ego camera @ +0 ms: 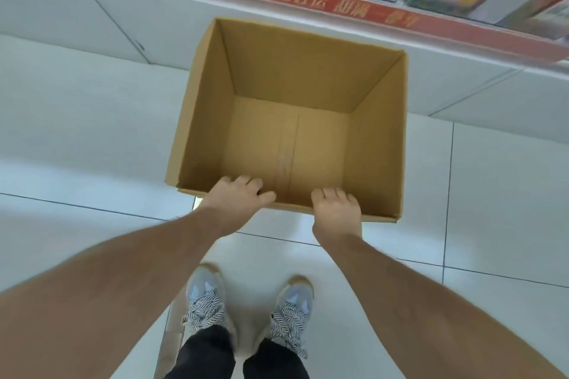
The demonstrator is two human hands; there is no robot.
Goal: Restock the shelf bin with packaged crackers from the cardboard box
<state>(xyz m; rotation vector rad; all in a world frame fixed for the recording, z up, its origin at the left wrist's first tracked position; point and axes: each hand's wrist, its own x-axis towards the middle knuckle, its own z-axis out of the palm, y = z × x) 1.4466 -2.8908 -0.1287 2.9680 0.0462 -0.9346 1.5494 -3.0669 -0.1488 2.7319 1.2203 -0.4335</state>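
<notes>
Fingers (246,183) hooked over cardboard box (378,132) rim

Brown cardboard box (378,138), zebra-striped shoelaces (203,311)

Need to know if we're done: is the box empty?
Empty. The cardboard box shows only its bare bottom; both hands grip its near rim.

Open cardboard box (378,144) on the floor, held at its near rim.
Brown, upright, top open, nothing inside; left hand (238,198) and right hand (335,209) each grip the near edge, fingers curled inside.
</notes>
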